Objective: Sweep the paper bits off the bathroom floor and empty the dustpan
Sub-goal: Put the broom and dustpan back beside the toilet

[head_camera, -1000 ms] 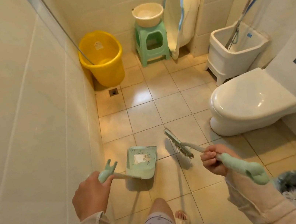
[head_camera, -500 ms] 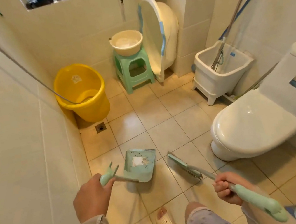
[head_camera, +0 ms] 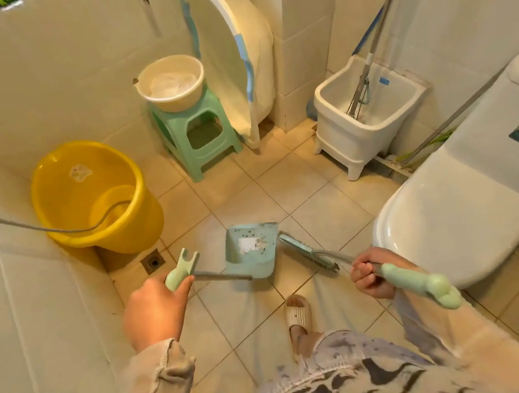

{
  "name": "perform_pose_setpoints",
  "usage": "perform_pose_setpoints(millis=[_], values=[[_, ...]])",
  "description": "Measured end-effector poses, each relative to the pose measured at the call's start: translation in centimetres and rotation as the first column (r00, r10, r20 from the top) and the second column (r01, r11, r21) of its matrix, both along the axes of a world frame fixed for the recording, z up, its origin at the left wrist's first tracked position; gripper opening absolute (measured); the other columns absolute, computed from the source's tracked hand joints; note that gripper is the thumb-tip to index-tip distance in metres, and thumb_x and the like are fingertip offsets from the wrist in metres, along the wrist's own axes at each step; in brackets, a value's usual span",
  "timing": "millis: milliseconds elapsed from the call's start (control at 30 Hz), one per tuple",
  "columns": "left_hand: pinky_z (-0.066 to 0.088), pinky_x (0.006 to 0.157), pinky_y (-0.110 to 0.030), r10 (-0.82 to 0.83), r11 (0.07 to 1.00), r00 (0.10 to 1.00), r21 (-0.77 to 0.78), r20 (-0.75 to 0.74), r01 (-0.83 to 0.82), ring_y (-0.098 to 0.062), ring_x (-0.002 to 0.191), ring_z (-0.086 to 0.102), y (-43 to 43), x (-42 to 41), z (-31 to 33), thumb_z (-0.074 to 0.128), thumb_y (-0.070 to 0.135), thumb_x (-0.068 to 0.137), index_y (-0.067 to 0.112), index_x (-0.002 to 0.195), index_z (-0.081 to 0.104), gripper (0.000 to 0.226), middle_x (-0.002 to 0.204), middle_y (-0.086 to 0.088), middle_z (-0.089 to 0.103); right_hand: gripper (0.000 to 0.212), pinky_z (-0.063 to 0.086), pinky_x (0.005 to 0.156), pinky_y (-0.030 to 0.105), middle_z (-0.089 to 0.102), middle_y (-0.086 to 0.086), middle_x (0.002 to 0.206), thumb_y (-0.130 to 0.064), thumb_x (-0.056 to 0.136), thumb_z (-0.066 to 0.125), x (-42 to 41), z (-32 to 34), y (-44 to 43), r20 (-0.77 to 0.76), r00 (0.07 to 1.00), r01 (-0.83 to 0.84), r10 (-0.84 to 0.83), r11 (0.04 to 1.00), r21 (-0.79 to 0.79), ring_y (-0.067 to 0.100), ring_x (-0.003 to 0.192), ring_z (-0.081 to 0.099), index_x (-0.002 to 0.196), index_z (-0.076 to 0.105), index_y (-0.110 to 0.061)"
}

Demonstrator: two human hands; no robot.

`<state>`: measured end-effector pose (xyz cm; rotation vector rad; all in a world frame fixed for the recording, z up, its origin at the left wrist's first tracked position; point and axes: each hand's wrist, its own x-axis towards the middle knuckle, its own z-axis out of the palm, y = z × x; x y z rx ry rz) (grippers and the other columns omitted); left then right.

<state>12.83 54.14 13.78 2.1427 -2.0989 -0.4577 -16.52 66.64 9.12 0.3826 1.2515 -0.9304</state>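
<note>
Left hand (head_camera: pixel 153 310) wrapped around the dustpan handle; right hand (head_camera: pixel 371 275) clenched on the brush (head_camera: pixel 308 253) handle. Dustpan (head_camera: pixel 251 252) sits low over the tiled floor (head_camera: pixel 304 189), just left of the toilet (head_camera: pixel 458 215), with white paper bits (head_camera: pixel 250 243) lying inside it. Brush head touches or nearly touches the dustpan's right edge, between dustpan and toilet. Yellow bucket (head_camera: pixel 91 195) stands well left of the toilet, by the wall. Green stool (head_camera: pixel 197 134) with basin (head_camera: pixel 170 83) stands beyond.

Left hand (head_camera: pixel 155 309) curled closed, arm forward; right hand (head_camera: pixel 371 277) fisted, forearm angled inward.
</note>
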Motion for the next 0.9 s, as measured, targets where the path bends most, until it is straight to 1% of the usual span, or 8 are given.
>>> perform_pose_setpoints(millis=[100,200,367,500,567,700,833,900], values=[[0.025,0.04,-0.019,-0.008,1.0,0.999,0.002,-0.033,0.008,-0.015,0.051,0.043,-4.9,-2.4,0.3,0.063,0.043,0.085,0.011,0.102,0.071,0.037,0.06,0.0,0.053,0.032,0.021,0.023,0.005,0.031,-0.001,0.024,-0.005,0.094,0.021,-2.3,0.6,-5.5,0.035,0.998,0.043,-0.043,0.999,-0.025,0.008,0.014,0.029,0.065,0.03,-0.014],[0.035,0.049,-0.024,-0.046,0.999,0.999,-0.015,-0.018,0.046,-0.023,0.064,0.055,-9.6,-5.1,0.8,0.064,0.041,0.085,0.01,0.103,0.07,0.037,0.076,-0.009,0.067,0.032,0.02,0.023,0.006,0.03,-0.002,0.024,-0.006,0.094,0.02,-5.0,1.6,-10.2,0.05,0.993,0.114,-0.112,0.993,-0.037,0.008,0.014,0.029,0.065,0.029,-0.014],[0.028,0.042,-0.019,-0.137,0.99,0.988,-0.009,0.068,0.138,-0.018,0.063,0.056,-16.2,-9.8,1.4,0.063,0.041,0.085,0.012,0.1,0.069,0.033,0.072,-0.005,0.069,0.027,0.022,0.023,0.006,0.032,-0.002,0.025,-0.007,0.093,0.022,-7.9,2.7,-15.3,0.099,0.97,0.23,-0.224,0.972,-0.048,0.008,0.015,0.031,0.068,0.033,-0.012],[0.034,0.045,-0.019,-0.237,0.97,0.966,-0.02,0.108,0.241,-0.016,0.061,0.052,-22.3,-13.4,1.3,0.064,0.043,0.084,0.014,0.097,0.069,0.032,0.066,-0.001,0.057,0.029,0.022,0.023,0.006,0.031,-0.001,0.026,-0.006,0.092,0.023,-9.4,2.7,-18.2,0.092,0.95,0.303,-0.299,0.953,-0.031,0.009,0.015,0.03,0.066,0.031,-0.014],[0.029,0.042,-0.017,-0.319,0.945,0.939,-0.029,0.13,0.326,-0.014,0.057,0.047,-25.7,-15.1,1.1,0.064,0.044,0.084,0.015,0.093,0.07,0.031,0.063,0.002,0.054,0.032,0.021,0.024,0.006,0.031,-0.001,0.025,-0.005,0.092,0.022,-9.7,2.5,-19.6,0.077,0.934,0.35,-0.348,0.937,-0.017,0.009,0.015,0.028,0.063,0.028,-0.016],[0.027,0.04,-0.018,-0.543,0.835,0.824,-0.003,0.161,0.55,-0.014,0.056,0.05,-32.4,-18.2,0.8,0.061,0.049,0.084,0.018,0.086,0.067,0.032,0.06,0.004,0.055,0.033,0.021,0.024,0.006,0.031,-0.001,0.027,-0.002,0.092,0.024,-9.5,2.0,-21.9,0.061,0.863,0.503,-0.501,0.864,-0.015,0.008,0.016,0.028,0.063,0.028,-0.017],[0.05,0.058,-0.027,-0.733,0.676,0.662,0.052,0.157,0.735,-0.022,0.073,0.066,-38.0,-22.4,1.1,0.056,0.054,0.085,0.019,0.094,0.066,0.038,0.078,-0.002,0.07,0.029,0.022,0.025,0.005,0.031,-0.001,0.027,-0.002,0.093,0.023,-9.0,1.8,-23.3,0.108,0.751,0.654,-0.651,0.756,0.005,0.008,0.016,0.029,0.068,0.03,-0.015],[0.05,0.061,-0.028,-0.788,0.608,0.595,0.052,0.157,0.792,-0.024,0.077,0.067,-40.0,-25.2,1.2,0.056,0.054,0.085,0.02,0.096,0.066,0.037,0.082,-0.004,0.071,0.026,0.023,0.024,0.006,0.031,0.0,0.026,-0.002,0.093,0.02,-8.6,2.0,-23.7,0.141,0.695,0.711,-0.705,0.703,0.006,0.009,0.016,0.029,0.072,0.032,-0.013]])
